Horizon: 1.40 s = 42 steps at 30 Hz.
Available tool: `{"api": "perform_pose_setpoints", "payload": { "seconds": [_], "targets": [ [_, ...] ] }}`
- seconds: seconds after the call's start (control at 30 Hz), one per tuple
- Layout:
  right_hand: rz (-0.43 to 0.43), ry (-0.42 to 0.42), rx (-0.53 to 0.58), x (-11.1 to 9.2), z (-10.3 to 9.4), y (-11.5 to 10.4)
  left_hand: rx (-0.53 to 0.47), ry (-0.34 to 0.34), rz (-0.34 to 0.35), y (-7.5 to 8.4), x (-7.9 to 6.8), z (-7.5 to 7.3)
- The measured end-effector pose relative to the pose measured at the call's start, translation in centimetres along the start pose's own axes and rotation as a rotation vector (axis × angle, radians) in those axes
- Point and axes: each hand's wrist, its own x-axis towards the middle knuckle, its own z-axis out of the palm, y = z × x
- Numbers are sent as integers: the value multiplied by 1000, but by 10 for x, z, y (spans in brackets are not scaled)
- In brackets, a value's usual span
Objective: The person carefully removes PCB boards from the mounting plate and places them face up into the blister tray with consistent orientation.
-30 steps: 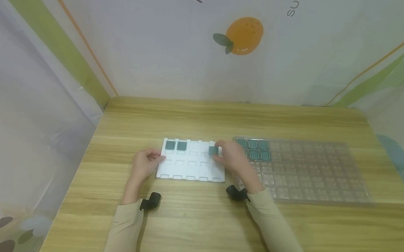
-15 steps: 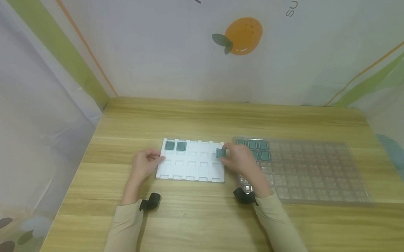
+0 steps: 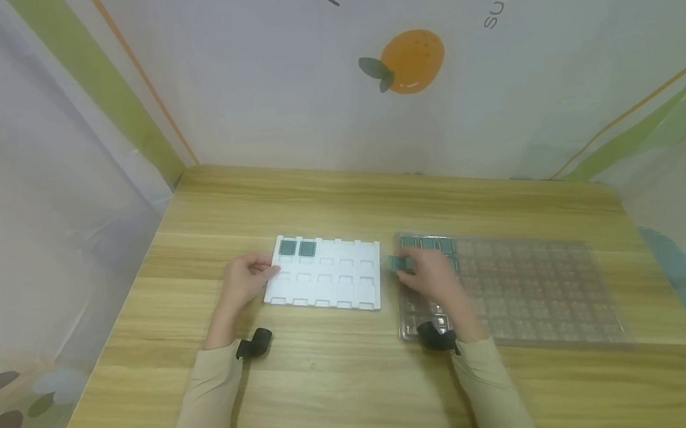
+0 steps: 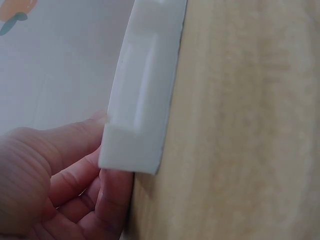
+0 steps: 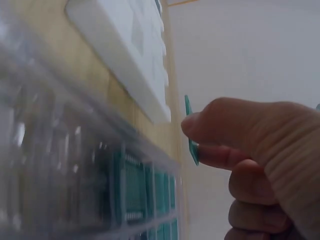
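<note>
Left hand (image 3: pixel 245 277): thumb and fingers clamped on the left edge of the white tray (image 3: pixel 319 291).
Right hand (image 3: pixel 431 275): pinching a green chip (image 3: pixel 396 263) between thumb and finger, over the clear tray's (image 3: pixel 537 293) left edge.
Arms: reaching forward, well apart, in pale sleeves (image 3: pixel 203 406).
White tray: left of the clear tray, two chips (image 3: pixel 287 247) in its far-left compartments.
Worktop (image 3: pixel 320 390): light wood grain.
Room: pale cloth (image 3: pixel 260 79) behind, printed with an orange fruit (image 3: pixel 413 61).
</note>
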Motion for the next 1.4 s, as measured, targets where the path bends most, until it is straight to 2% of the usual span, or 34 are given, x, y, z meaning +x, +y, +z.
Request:
{"api": "perform_pose_setpoints", "payload": {
  "seconds": [0.4,0.63,1.0,1.4],
  "targets": [
    [6,5,-14,-16,-9,21,5,2,-15,-3,1,0],
    [-30,34,-13,-22,-12,30,2,12,-8,-4,1,1],
    [3,12,2,-32,-13,39,25,-2,-29,0,0,0],
    [35,-37,-8,-35,-12,48,14,-6,-7,0,1,0]
  ]
}}
